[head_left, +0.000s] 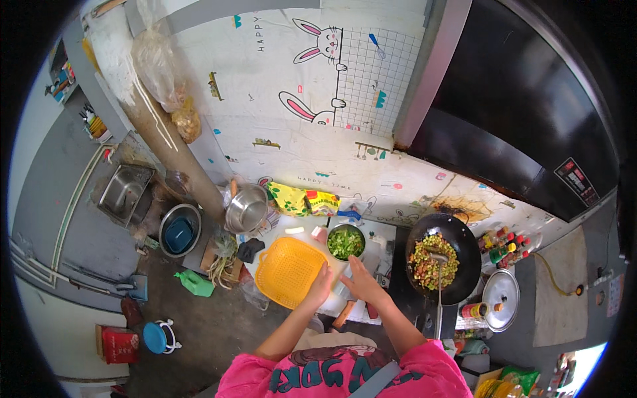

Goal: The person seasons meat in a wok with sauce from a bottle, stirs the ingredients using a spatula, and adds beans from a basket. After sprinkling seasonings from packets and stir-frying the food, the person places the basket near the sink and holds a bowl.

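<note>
My left hand (321,287) is raised at the right rim of a yellow plastic basket (288,271), palm inward, with nothing seen in it. Just below a steel bowl of chopped green vegetables (345,242), my right hand (362,282) is held with its fingers extended and nothing in it. A knife's wooden handle (343,314) points toward me under the hands; the blade lies on the white board. To the right, a black wok (467,258) on the stove holds diced food (432,263), with a metal ladle (440,298) resting in it.
Behind the basket stand a steel pot (246,209) and yellow packets (288,198). A pot lid (501,293) and sauce bottles (505,248) are right of the wok. A range hood (512,109) overhangs the stove. Further left are a basin (180,230) and a sink (125,194).
</note>
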A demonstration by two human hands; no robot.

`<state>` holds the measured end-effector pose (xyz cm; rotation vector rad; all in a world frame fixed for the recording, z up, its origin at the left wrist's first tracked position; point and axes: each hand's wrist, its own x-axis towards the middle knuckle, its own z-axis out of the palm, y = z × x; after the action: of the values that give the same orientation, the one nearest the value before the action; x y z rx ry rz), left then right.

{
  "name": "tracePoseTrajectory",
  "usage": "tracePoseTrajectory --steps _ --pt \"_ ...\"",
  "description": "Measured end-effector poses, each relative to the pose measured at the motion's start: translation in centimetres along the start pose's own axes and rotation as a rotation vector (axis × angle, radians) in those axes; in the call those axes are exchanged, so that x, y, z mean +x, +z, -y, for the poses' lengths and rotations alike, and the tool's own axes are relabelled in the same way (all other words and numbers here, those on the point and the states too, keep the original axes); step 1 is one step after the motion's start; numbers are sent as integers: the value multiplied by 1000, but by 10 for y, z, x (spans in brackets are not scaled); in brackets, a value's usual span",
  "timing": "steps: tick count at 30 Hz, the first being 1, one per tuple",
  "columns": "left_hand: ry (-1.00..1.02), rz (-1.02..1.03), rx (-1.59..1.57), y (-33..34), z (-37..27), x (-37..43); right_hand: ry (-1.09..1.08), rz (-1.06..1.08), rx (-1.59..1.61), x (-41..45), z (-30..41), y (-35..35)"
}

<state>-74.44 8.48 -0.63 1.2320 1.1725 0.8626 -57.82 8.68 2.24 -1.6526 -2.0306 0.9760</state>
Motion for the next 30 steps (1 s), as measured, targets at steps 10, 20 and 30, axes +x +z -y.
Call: tracePoseTrajectory --steps 10,20,30 --pt "-354 129 -234 -6 35 74 180 -66 81 65 -33 11" --pt "-368 137 -448 -30 34 128 731 -365 615 220 -122 1" --pt "-513 79 -461 -63 64 140 857 -500 830 279 -157 11"
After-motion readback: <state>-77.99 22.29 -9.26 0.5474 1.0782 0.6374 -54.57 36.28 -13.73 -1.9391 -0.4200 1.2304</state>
